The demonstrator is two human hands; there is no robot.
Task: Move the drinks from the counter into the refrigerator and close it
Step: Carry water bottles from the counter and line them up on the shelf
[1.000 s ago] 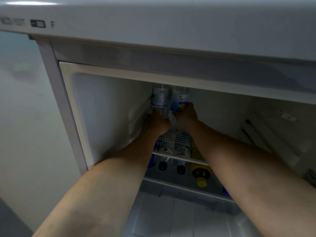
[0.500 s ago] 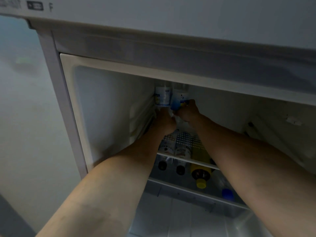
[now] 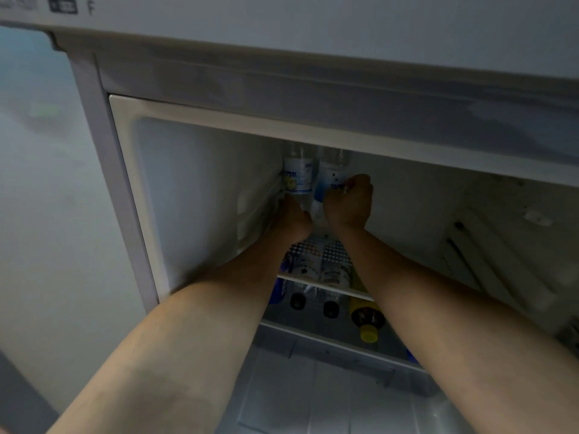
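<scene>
Both hands deep in refrigerator [image 3: 200, 189]: left hand [image 3: 293, 219] gripping left water bottle [image 3: 297, 178], right hand [image 3: 347, 203] gripping right water bottle [image 3: 332, 177]; blue label writing unreadable

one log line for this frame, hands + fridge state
left hand: grips left bottle | right hand: grips right bottle | both upright, top shelf | refrigerator: open

Dim, cool greyish light, plain pale grey painted wall [image 3: 37, 189] filling the left side, faint green smudge of reflection [image 3: 40, 109] high on it, dark grey strip of floor or skirting [image 3: 18, 399] in the near left corner
</scene>
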